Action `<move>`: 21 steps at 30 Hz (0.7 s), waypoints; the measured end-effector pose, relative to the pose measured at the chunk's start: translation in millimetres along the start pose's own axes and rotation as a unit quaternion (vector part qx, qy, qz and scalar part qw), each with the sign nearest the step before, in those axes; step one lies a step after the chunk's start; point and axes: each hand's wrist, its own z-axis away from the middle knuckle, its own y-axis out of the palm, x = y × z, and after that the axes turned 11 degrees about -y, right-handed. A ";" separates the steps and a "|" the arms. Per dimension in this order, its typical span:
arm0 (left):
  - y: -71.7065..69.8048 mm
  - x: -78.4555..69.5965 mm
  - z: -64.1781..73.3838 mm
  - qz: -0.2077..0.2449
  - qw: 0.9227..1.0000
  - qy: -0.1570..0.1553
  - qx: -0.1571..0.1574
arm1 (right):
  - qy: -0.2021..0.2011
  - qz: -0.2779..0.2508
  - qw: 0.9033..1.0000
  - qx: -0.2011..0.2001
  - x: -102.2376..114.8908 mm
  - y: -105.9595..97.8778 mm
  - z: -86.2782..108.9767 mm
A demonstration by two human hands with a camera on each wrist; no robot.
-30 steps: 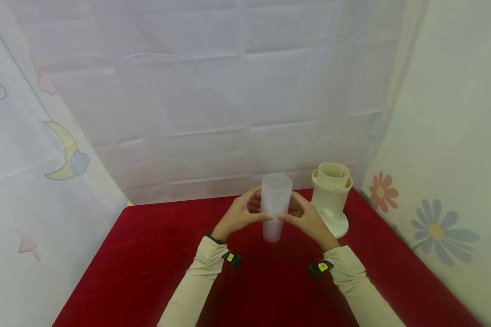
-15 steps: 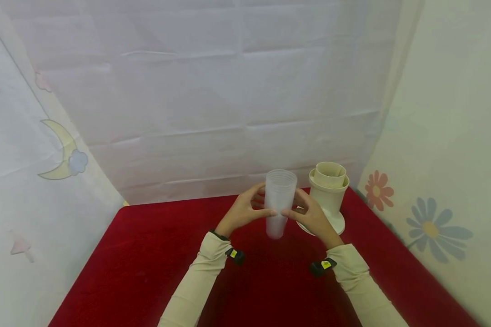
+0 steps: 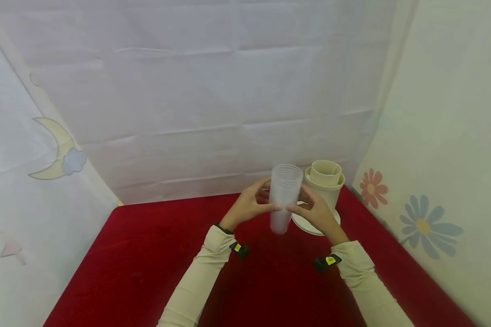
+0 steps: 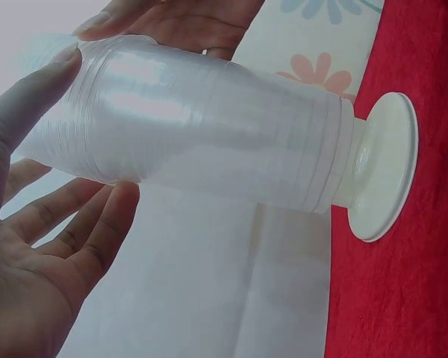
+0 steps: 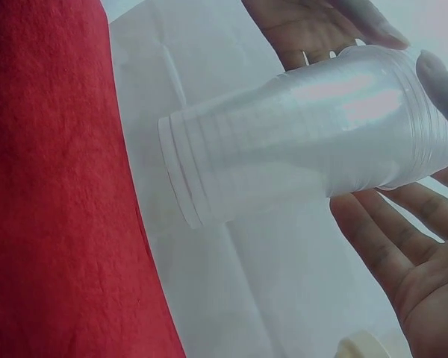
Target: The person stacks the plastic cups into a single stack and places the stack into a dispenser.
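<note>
A tall stack of clear plastic cups (image 3: 285,186) is held upright between both hands, rims at the top, its narrow end close over the red table in the head view. My left hand (image 3: 248,208) grips it from the left, thumb on the near side and fingers spread behind. From the other side my right hand (image 3: 320,215) grips the same stack, its thumb tip close to the left one. Both wrist views show the nested cups (image 4: 209,123) with fingers on either side. Just behind the right hand stands a cream cylindrical holder (image 3: 330,194), partly hidden by hand and cups.
The holder has a smaller open tube (image 3: 317,169) inside its top and a wide round base (image 4: 388,168). A red cloth (image 3: 147,263) covers the table. White sheets (image 3: 180,91) hang behind it, with a flower-printed sheet (image 3: 442,136) along the right side.
Both hands have carried the cup stack right and slightly up in the head view, nearer to the cream holder, which it now overlaps more closely. The head view has turned a little right.
</note>
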 end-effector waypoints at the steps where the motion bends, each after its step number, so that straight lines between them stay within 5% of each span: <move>1: 0.6 -0.5 -0.7 -0.001 1.000 -0.001 0.000 | 0.001 0.001 1.000 0.001 0.2 -1.2 0.4; 21: 8.7 -10.3 -15.1 0.020 1.000 0.013 0.010 | 0.024 0.023 0.999 -0.009 11.9 -17.9 2.0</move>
